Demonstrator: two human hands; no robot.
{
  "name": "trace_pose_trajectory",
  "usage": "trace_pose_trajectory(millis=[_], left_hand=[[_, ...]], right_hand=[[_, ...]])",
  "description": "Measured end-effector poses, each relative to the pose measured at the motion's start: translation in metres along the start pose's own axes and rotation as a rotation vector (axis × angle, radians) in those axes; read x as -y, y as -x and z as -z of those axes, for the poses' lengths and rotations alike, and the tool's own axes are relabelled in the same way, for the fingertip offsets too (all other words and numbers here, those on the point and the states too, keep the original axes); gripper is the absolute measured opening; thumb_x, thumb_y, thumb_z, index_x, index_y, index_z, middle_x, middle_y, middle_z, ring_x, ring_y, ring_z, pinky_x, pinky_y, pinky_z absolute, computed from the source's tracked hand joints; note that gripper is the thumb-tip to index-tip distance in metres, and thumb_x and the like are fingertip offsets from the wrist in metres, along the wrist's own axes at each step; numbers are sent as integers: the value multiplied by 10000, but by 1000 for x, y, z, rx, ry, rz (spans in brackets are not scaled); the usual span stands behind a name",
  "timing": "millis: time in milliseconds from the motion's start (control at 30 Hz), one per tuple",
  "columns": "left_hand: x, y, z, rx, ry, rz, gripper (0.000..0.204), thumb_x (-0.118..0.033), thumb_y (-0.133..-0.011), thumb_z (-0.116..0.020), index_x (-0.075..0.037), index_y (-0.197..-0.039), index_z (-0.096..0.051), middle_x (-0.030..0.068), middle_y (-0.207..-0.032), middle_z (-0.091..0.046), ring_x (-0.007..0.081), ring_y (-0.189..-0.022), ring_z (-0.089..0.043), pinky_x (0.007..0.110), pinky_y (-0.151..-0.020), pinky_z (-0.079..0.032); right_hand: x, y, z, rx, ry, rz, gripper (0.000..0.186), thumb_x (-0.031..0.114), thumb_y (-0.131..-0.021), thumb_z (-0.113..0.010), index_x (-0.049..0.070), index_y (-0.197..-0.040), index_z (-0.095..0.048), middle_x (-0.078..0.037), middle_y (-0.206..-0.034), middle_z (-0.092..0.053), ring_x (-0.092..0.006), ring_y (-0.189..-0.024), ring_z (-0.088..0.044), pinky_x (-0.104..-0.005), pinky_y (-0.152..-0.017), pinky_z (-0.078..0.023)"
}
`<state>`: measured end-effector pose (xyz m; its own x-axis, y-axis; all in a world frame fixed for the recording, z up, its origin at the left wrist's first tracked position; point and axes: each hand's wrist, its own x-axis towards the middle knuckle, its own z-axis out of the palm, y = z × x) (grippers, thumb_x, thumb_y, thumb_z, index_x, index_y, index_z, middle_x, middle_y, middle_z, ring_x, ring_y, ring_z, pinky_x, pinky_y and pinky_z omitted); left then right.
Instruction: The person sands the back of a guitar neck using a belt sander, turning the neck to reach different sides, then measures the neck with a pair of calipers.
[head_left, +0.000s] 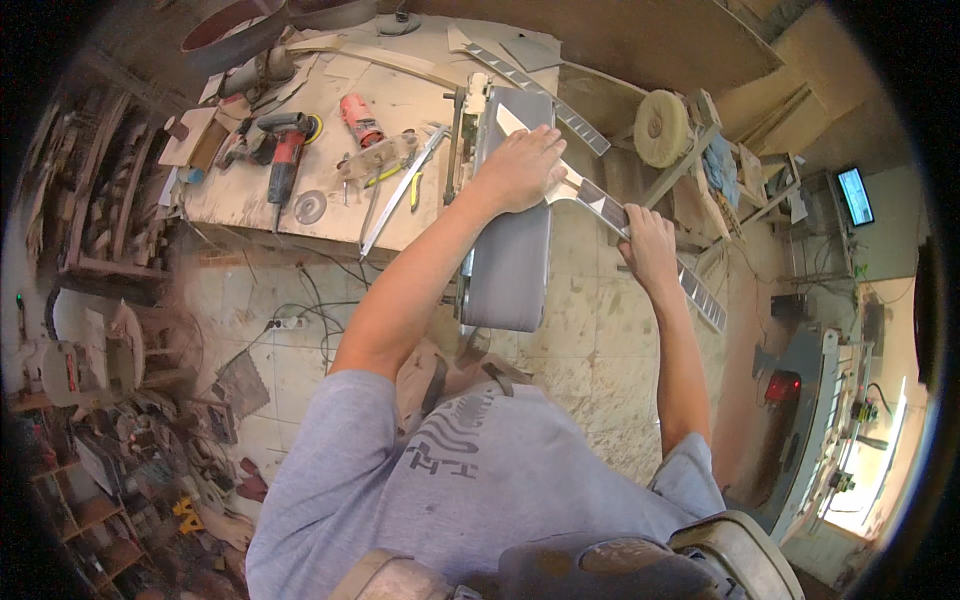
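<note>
A guitar neck (pixel 700 295) with a dark fretboard and pale inlays lies diagonally across the grey belt sander (pixel 505 280), its light wooden headstock end over the belt. My left hand (pixel 525 165) is closed over that end, holding it against the belt. My right hand (pixel 648 240) grips the neck further along, off the right side of the sander, with fingers curled round it. A second inlaid neck (pixel 530 85) lies diagonally behind the sander's top.
The dusty workbench (pixel 230 200) carries an orange-black power tool (pixel 286 160), a red tool (pixel 360 115), a square (pixel 390 210) and scraps. A buffing wheel (pixel 660 125) stands right of the sander. Cables (pixel 310 290) lie below the bench, cluttered shelves (pixel 85 505) at left, machinery (pixel 800 420) at right.
</note>
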<state>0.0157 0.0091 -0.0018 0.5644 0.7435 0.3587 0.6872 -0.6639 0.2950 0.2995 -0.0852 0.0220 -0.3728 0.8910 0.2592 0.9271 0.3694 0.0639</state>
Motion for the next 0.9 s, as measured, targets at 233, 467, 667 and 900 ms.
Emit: trace_pose_trajectory(millis=[233, 467, 667, 900], left_hand=[[-3, -4, -7, 18, 54, 8, 570, -372, -1098, -420, 12, -1515, -475, 199, -1622, -418, 332, -1544, -324, 480, -1257, -258], [-12, -5, -2, 113, 84, 54, 591, -395, -1097, -414, 3, -1530, -476, 189, -1655, -376, 312, -1578, -262, 472, -1281, -213], [-13, -1, 0, 88, 117, 73, 605, -401, -1091, -423, 20, -1521, -484, 197, -1641, -398, 318, -1570, -283, 479, -1274, -221], [-7, 11, 6, 27, 105, 65, 600, -394, -1084, -427, 20, -1513, -497, 197, -1626, -424, 319, -1563, -300, 481, -1266, -230]], right_hand=[[3, 9, 14, 88, -6, -34, 589, 113, -740, -806, 79, -1277, -566, -116, -1137, -650, -327, -1118, -598, -468, -967, -440], [2, 4, 22, 193, 31, -37, 644, 112, -735, -825, 58, -1317, -555, -114, -1176, -648, -340, -1128, -589, -481, -1016, -424], [7, -2, 29, 267, 77, -17, 620, 112, -746, -819, 65, -1306, -558, -118, -1165, -648, -347, -1129, -588, -493, -1010, -421], [17, -10, 29, 292, -90, -48, 562, 137, -773, -784, 57, -1279, -554, -151, -1116, -663, -386, -1065, -615, -495, -945, -466]])
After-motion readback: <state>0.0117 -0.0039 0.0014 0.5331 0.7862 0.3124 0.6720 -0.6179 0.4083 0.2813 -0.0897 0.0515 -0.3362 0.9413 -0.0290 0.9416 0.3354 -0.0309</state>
